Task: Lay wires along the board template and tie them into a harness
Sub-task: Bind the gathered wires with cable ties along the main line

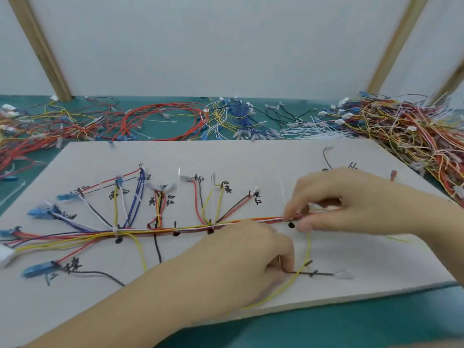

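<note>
**Light, limp wires: hold them at the trunk**

The board (251, 156) lies flat on the green table (326, 322), and the harness trunk (190, 228) runs across it from 9 o'clock toward 3 o'clock, with branches fanning up toward 12. The right hand (351, 197), at about 3 o'clock, pinches the trunk's right end between thumb and fingertips. The left hand (241, 257), near 6 o'clock, has its fingers curled down onto a black wire (321, 273) low on the board; whether it truly grips that wire I cannot tell. A loose yellow wire (305, 257) loops between the two hands.

These wires look thin, light and floppy, so they will likely spring off the drawn lines unless pinned. The best hold is probably on the bundled trunk beside a tie (211, 226), where the strands are already gathered. The blue connectors (37, 268) at 8 o'clock seem stiffer but small. Spare wires (401, 126) are heaped along the far edge, from 10 to 2 o'clock.
</note>
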The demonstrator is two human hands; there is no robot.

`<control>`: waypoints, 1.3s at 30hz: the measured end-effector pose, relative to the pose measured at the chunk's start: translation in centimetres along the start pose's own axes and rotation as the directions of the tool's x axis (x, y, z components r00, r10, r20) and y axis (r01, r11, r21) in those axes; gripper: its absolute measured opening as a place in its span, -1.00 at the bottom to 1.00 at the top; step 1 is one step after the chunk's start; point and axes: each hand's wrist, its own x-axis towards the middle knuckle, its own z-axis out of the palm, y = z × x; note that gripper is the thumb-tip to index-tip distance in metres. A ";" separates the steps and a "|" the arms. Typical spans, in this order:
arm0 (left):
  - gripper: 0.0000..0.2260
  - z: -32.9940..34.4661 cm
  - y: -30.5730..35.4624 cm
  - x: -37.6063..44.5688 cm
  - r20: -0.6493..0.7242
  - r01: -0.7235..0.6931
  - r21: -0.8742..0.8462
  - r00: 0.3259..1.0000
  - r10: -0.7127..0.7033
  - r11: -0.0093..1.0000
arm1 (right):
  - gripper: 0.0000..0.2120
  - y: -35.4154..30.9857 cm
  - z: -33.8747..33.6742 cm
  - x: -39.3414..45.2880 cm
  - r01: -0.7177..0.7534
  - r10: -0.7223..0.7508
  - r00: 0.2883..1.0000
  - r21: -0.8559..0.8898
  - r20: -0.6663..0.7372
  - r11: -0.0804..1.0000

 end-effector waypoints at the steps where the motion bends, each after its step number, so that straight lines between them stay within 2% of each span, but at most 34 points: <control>1: -0.88 0.2 -0.1 -0.2 -0.028 0.004 -0.008 1.000 -0.005 1.000 | -0.84 0.2 0.2 -0.6 -0.001 0.005 0.997 -0.054 0.074 0.999; 4: -0.87 0.3 -0.2 -0.8 -0.133 0.050 -0.084 0.989 -0.061 0.995 | -0.87 0.8 0.7 -1.8 -0.037 0.065 0.978 -0.141 0.197 0.989; 9: -0.88 0.8 0.0 -1.4 -0.135 0.032 -0.124 0.990 -0.049 0.992 | -0.82 0.5 1.0 -2.1 -0.045 0.080 0.987 -0.240 0.140 0.970; 11: -0.88 1.1 0.0 -1.7 -0.163 0.027 -0.087 0.986 -0.041 0.996 | -0.94 -0.1 0.8 -2.6 -0.043 0.061 0.992 -0.154 0.115 0.987; 14: -0.79 1.3 0.2 -2.0 -0.195 0.007 -0.073 0.981 -0.022 0.997 | -0.79 -0.8 0.4 -3.6 -0.086 0.085 0.986 -0.002 0.146 0.996; 18: -0.62 0.9 0.4 -2.5 -0.183 0.014 -0.176 0.982 -0.046 0.984 | -0.80 -0.8 1.3 -3.7 -0.127 0.124 0.984 0.018 0.129 0.992; 20: -0.67 0.9 0.3 -2.8 -0.173 0.004 -0.140 0.984 -0.028 0.990 | -0.83 -0.6 1.6 -3.4 -0.157 0.153 0.981 0.029 0.117 0.987; 23: -0.89 0.6 0.1 -2.9 -0.167 0.008 -0.115 0.986 -0.027 0.993 | -0.86 -0.5 1.9 -3.1 -0.189 0.181 0.975 0.058 0.130 0.980; 25: -0.88 0.5 -0.1 -3.0 -0.179 0.026 -0.114 0.983 -0.047 0.993 | -0.89 -0.5 2.0 -3.2 -0.195 0.182 0.971 0.077 0.153 0.978; 27: -0.77 0.6 -0.2 -3.3 -0.204 0.032 -0.094 0.978 -0.050 0.995 | -0.92 -0.6 1.8 -3.4 -0.199 0.179 0.972 0.127 0.152 0.972; 30: -0.65 1.0 0.0 -3.7 -0.197 0.058 -0.073 0.978 -0.072 0.996 | -0.89 -0.6 1.4 -3.7 -0.175 0.161 0.984 0.224 0.079 0.959; 32: -0.74 1.2 0.0 -3.7 -0.179 0.059 -0.025 0.982 -0.063 0.998 | -0.88 -0.6 1.3 -3.6 -0.160 0.155 0.987 0.240 0.041 0.957; 34: -0.85 1.1 -0.3 -3.6 -0.200 0.065 -0.030 0.977 -0.070 0.997 | -0.91 -0.7 1.6 -3.5 -0.163 0.152 0.986 0.223 0.068 0.961; 36: -0.88 0.9 -0.6 -3.6 -0.246 0.080 -0.035 0.966 -0.086 0.996 | -0.91 -0.8 2.0 -3.4 -0.173 0.156 0.982 0.191 0.105 0.966; 39: -0.94 0.5 -0.8 -3.6 -0.277 0.132 -0.093 0.948 -0.153 0.987 | -0.89 -0.6 2.2 -3.4 -0.190 0.175 0.980 0.207 0.091 0.960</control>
